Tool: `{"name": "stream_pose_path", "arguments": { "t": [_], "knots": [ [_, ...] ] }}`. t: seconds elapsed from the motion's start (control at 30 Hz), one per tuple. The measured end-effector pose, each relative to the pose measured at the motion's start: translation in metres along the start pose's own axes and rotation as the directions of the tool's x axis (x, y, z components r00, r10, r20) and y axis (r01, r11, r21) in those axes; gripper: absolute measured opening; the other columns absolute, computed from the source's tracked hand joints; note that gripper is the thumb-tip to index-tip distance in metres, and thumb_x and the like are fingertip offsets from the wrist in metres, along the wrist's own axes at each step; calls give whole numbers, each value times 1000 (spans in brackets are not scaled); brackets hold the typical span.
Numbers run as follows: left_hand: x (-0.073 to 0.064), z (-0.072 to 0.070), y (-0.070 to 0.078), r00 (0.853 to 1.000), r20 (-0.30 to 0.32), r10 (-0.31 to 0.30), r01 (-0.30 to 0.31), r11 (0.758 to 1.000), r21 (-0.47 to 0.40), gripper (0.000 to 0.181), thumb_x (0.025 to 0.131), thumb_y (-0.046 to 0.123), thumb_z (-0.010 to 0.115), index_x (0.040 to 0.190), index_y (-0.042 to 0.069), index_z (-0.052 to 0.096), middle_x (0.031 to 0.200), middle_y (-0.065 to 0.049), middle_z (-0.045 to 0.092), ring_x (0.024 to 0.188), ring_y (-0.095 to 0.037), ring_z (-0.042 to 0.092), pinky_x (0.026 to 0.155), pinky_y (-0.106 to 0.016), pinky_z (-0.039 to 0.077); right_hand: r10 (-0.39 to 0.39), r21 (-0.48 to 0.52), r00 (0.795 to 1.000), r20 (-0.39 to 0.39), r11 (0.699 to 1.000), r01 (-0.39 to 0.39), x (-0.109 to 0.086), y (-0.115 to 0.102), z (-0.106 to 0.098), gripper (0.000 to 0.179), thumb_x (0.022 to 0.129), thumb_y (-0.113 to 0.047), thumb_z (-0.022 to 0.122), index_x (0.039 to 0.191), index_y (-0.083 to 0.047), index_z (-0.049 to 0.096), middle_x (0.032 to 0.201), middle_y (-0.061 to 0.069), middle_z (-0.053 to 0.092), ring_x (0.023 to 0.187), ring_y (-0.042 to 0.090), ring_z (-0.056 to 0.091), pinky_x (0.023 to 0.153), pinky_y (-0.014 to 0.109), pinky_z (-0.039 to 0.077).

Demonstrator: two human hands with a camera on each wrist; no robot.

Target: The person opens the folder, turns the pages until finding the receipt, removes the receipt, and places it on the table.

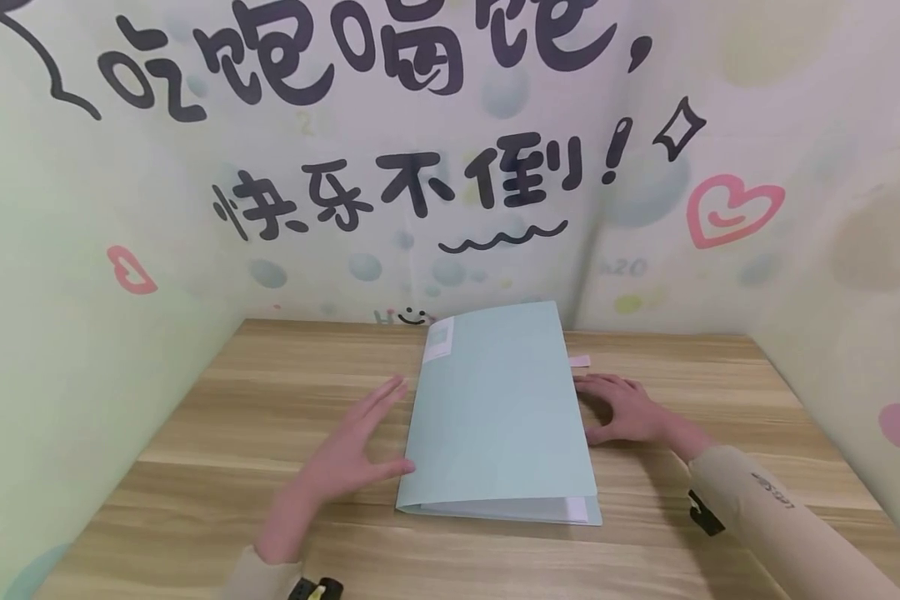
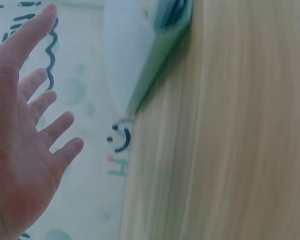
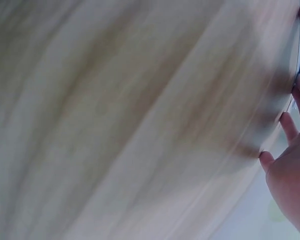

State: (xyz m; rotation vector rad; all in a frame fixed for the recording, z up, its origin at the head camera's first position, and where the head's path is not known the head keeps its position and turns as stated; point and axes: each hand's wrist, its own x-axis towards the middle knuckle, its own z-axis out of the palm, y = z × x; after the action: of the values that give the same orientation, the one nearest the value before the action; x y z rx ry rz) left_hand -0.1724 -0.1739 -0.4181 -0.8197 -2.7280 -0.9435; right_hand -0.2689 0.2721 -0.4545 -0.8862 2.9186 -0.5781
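A light blue folder (image 1: 502, 408) lies on the wooden table, its cover slightly lifted at the near end, where white sheets (image 1: 510, 507) show inside. It has a pale label (image 1: 438, 339) at its upper left corner. Beside its left edge is my left hand (image 1: 341, 454), fingers extended and thumb apart, the thumb tip right at the spine. In the left wrist view this hand (image 2: 20, 150) holds nothing. At the folder's right edge rests my right hand (image 1: 622, 408), gently arched. The right wrist view has its fingertips (image 3: 266, 159) down along that edge.
A small pink tab (image 1: 581, 361) sticks out past the folder's right side. The wood-grain table (image 1: 270, 400) meets a printed backdrop (image 1: 330, 275) with black lettering behind, and pale walls stand on both sides. Each wrist carries a black device (image 1: 703, 512).
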Motion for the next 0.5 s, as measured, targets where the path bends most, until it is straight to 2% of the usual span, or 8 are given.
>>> {"name": "stream_pose_path", "arguments": {
  "t": [0.2,0.5],
  "knots": [
    [6,11,21,999,16,39,-39,999,-24,97,76,46,82,156,27,29,162,-1,31,147,-31,34,113,-59,33,3,-9,1000,-4,1000,-3,2,-2,-1,89,70,-50,80,142,-7,50,147,18,49,135,49,38,99,70,26],
    [13,26,37,999,30,19,-15,994,-110,94,73,43,85,152,30,36,158,9,36,147,-24,34,114,-53,35,15,-9,1000,-2,1000,-15,6,-5,-3,89,71,-50,80,143,-8,50,146,17,50,132,47,40,96,72,27]
  ]
}}
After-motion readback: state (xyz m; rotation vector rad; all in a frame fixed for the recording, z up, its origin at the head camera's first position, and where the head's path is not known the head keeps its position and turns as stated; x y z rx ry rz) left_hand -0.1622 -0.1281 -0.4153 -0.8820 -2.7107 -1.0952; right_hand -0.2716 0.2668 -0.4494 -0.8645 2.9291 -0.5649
